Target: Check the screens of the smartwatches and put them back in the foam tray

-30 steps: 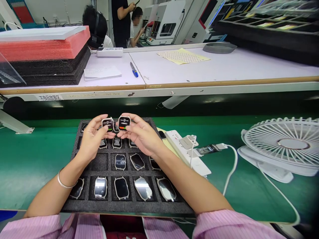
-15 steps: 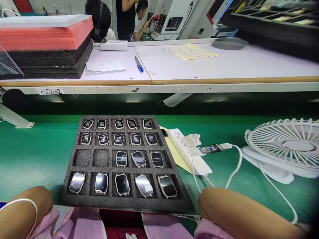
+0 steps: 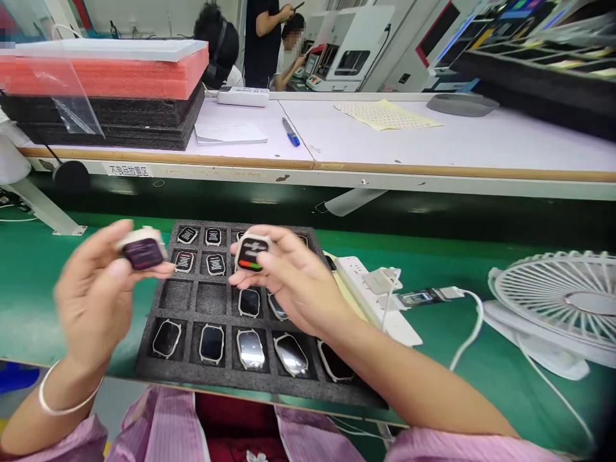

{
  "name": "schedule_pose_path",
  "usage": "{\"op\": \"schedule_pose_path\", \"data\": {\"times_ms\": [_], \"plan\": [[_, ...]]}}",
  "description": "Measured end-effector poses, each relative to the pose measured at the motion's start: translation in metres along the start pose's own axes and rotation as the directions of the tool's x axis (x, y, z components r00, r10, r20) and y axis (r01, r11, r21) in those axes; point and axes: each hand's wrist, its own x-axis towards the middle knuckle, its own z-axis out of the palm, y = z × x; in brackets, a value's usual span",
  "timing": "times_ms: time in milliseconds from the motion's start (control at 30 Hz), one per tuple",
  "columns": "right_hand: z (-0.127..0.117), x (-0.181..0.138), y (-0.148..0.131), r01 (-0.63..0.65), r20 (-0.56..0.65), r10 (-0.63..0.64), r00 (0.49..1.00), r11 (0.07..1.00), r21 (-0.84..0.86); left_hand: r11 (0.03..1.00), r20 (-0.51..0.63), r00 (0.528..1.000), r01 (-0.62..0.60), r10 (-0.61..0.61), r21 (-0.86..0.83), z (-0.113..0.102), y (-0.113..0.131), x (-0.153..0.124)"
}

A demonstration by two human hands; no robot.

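My left hand (image 3: 99,289) grips a strapless smartwatch (image 3: 143,251) between thumb and fingers, left of the tray; its screen is lit and blurred. In my right hand (image 3: 289,269), held over the tray's upper middle, is a second strapless smartwatch (image 3: 253,252), its lit screen showing red and green blocks under my thumb. Beneath both hands lies a dark foam tray (image 3: 212,378) with square compartments. Watch bodies fill most of the visible compartments; two in the third row, at the left, hold nothing (image 3: 210,298). My right hand and forearm hide part of the tray.
Right of the tray are a white power strip (image 3: 353,273) with plugs and cables, and a white fan (image 3: 563,301). A raised shelf (image 3: 385,147) behind carries foam stacks (image 3: 120,77), a pen (image 3: 290,132) and papers. Other people are beyond it.
Both hands have come up into view from below the frame, each holding a smartwatch. The camera view has shifted, so the tray and shelf appear farther right.
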Motion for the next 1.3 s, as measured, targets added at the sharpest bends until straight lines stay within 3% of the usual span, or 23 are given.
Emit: {"op": "schedule_pose_path", "data": {"times_ms": [67, 167, 333, 467, 567, 667, 733, 833, 967, 1067, 1200, 1300], "plan": [[0.003, 0.011, 0.019, -0.139, 0.058, 0.138, 0.989, 0.990, 0.006, 0.990, 0.015, 0.990, 0.143, -0.143, 0.005, -0.003, -0.017, 0.004], [0.002, 0.017, 0.041, -0.187, 0.068, 0.192, 0.979, 0.980, -0.067, 0.924, 0.102, 0.919, 0.376, -0.381, 0.064, -0.007, -0.039, 0.002], [-0.003, 0.013, 0.058, -0.258, 0.107, 0.269, 0.957, 0.960, -0.107, 0.894, 0.188, 0.875, 0.429, -0.447, 0.127, -0.012, -0.055, -0.006], [-0.006, 0.010, 0.063, -0.299, 0.159, 0.307, 0.938, 0.952, -0.071, 0.858, 0.331, 0.793, 0.490, -0.511, 0.151, -0.020, -0.060, -0.010], [-0.007, 0.009, 0.067, -0.300, 0.234, 0.314, 0.920, 0.949, -0.094, 0.844, 0.374, 0.759, 0.448, -0.534, 0.295, -0.030, -0.064, -0.011], [-0.008, 0.007, 0.071, -0.263, 0.278, 0.306, 0.911, 0.947, -0.183, 0.824, 0.353, 0.813, 0.247, -0.463, 0.510, -0.042, -0.065, -0.009], [-0.009, 0.005, 0.074, -0.151, 0.286, 0.261, 0.922, 0.922, -0.356, 0.798, 0.340, 0.833, 0.183, -0.435, 0.574, -0.048, -0.065, -0.008], [-0.011, 0.004, 0.075, 0.121, 0.334, 0.129, 0.934, 0.764, -0.634, 0.808, 0.337, 0.817, 0.241, -0.468, 0.538, -0.052, -0.066, -0.007], [-0.010, 0.006, 0.073, 0.385, 0.405, -0.057, 0.912, 0.454, -0.803, 0.815, 0.328, 0.834, 0.223, -0.444, 0.535, -0.049, -0.072, -0.010], [-0.006, 0.008, 0.074, 0.381, 0.381, -0.048, 0.923, 0.238, -0.893, 0.805, 0.347, 0.842, 0.161, -0.414, 0.571, -0.042, -0.076, -0.011], [-0.001, 0.007, 0.078, 0.321, 0.325, 0.009, 0.946, 0.134, -0.937, 0.775, 0.434, 0.844, -0.035, -0.315, 0.630, -0.033, -0.078, -0.012], [-0.001, 0.006, 0.078, 0.328, 0.331, 0.036, 0.943, 0.069, -0.942, 0.669, 0.478, 0.847, -0.218, -0.231, 0.711, -0.032, -0.075, -0.012]]}}
